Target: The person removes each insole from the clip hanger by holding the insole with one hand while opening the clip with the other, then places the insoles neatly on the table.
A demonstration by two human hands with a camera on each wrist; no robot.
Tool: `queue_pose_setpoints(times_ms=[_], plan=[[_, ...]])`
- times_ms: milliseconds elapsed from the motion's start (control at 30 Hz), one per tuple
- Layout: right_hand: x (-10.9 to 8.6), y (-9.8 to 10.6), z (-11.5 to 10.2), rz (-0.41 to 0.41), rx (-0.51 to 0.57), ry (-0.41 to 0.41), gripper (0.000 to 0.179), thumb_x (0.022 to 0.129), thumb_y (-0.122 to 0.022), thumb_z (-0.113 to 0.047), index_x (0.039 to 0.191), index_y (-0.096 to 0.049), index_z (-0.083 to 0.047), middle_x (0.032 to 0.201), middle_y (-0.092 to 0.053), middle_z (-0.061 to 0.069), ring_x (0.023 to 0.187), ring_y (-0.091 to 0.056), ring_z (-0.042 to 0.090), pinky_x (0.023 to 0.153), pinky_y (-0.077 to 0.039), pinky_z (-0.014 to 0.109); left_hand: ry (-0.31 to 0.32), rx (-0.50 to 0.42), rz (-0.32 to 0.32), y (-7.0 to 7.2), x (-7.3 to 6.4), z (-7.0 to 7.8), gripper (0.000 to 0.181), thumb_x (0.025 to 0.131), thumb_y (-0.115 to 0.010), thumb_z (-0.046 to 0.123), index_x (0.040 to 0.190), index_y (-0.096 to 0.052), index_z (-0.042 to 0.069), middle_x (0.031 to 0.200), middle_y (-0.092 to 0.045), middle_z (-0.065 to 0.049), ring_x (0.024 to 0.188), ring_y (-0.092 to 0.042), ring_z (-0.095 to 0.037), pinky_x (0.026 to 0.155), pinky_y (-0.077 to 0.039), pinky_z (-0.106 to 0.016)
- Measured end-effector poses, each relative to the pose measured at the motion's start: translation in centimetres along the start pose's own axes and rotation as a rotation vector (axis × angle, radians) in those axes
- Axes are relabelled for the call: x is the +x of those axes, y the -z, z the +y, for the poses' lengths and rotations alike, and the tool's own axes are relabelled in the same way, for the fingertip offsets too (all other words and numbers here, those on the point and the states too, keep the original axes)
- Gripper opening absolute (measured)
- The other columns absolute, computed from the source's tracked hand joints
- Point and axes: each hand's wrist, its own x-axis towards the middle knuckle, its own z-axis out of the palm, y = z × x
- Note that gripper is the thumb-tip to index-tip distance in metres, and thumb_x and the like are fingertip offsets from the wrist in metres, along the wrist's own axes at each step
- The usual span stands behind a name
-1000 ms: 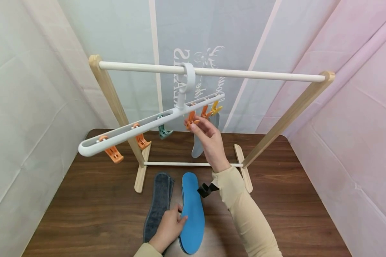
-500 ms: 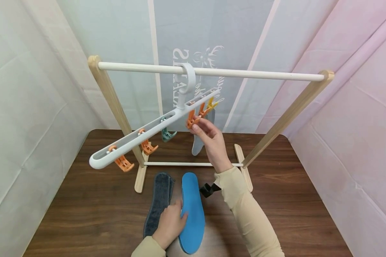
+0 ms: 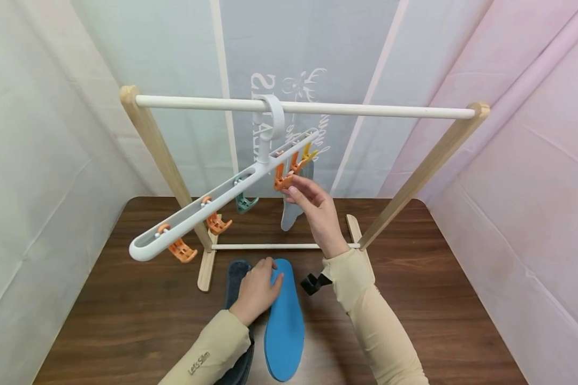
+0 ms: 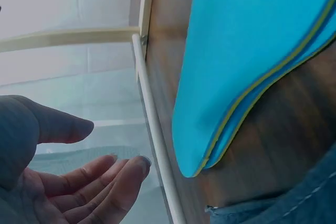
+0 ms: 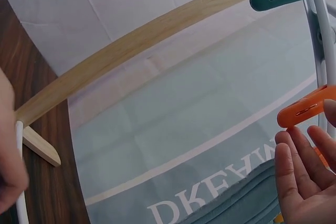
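My right hand (image 3: 315,216) holds an orange clothes peg (image 3: 282,179) on the white hanger (image 3: 212,200) between thumb and fingers. In the right wrist view the thumb overlaps the orange peg (image 5: 304,109), and a fingertip meets its lower end. Below, my left hand (image 3: 256,289) hovers at the far end of the blue insoles (image 3: 285,331), fingers loosely bent. The left wrist view shows its thumb apart from the fingers and nothing between them, beside two stacked blue insoles (image 4: 236,61). Dark grey fuzzy insoles (image 3: 237,272) lie left, partly hidden by the left arm.
The hanger hooks over the white rail (image 3: 366,109) of a wooden-legged rack (image 3: 414,184). Grey insoles (image 3: 291,215) hang behind my right hand, near a yellow peg (image 3: 309,154). A green peg (image 3: 244,202) and two other orange pegs hang to the left.
My left hand has moved forward from the middle of the insoles to their far end. The hanger has swivelled, its near end coming closer. The right hand stays at the orange peg.
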Motion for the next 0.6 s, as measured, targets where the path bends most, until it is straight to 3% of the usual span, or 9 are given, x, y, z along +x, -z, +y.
queue_pose_setpoints(times_ms=[233, 367, 500, 600], plan=[[-0.1, 0.4, 0.1, 0.007, -0.007, -0.007, 0.036, 0.097, -0.058, -0.017, 0.13, -0.055, -0.002, 0.117, -0.063, 0.002, 0.112, -0.06, 0.02, 0.103, -0.041, 0.055, 0.056, -0.09, -0.022, 0.5, 2.3, -0.4, 0.022, 0.093, -0.062, 0.018, 0.107, -0.059, 0.002, 0.095, -0.062, -0.013, 0.066, -0.057, -0.018, 0.053, -0.043, -0.029], [-0.1, 0.7, 0.2, -0.014, -0.026, 0.014, 0.037, 0.098, -0.057, -0.02, 0.13, -0.055, -0.001, 0.121, -0.061, 0.009, 0.114, -0.057, 0.026, 0.101, -0.043, 0.051, 0.093, -0.166, -0.022, 0.2, 3.7, -1.0, 0.028, 0.095, -0.059, 0.02, 0.114, -0.056, 0.001, 0.102, -0.06, -0.016, 0.076, -0.059, -0.022, 0.06, -0.045, -0.032], [0.1, 1.9, 2.0, -0.061, -0.009, 0.095, 0.043, 0.096, -0.059, -0.031, 0.131, -0.055, -0.007, 0.127, -0.058, 0.013, 0.116, -0.056, 0.027, 0.098, -0.046, 0.044, 0.126, -0.214, 0.007, -0.2, 5.1, -1.4, 0.038, 0.096, -0.059, 0.027, 0.123, -0.051, 0.001, 0.111, -0.057, -0.017, 0.09, -0.059, -0.028, 0.07, -0.048, -0.036], [0.1, 2.2, 2.3, -0.046, -0.011, 0.102, 0.046, 0.095, -0.06, -0.036, 0.13, -0.056, -0.008, 0.127, -0.059, 0.013, 0.114, -0.057, 0.025, 0.097, -0.046, 0.046, 0.13, -0.246, 0.049, -0.4, 6.1, -1.3, 0.047, 0.095, -0.06, 0.031, 0.128, -0.048, -0.001, 0.116, -0.054, -0.019, 0.099, -0.056, -0.032, 0.078, -0.048, -0.041]])
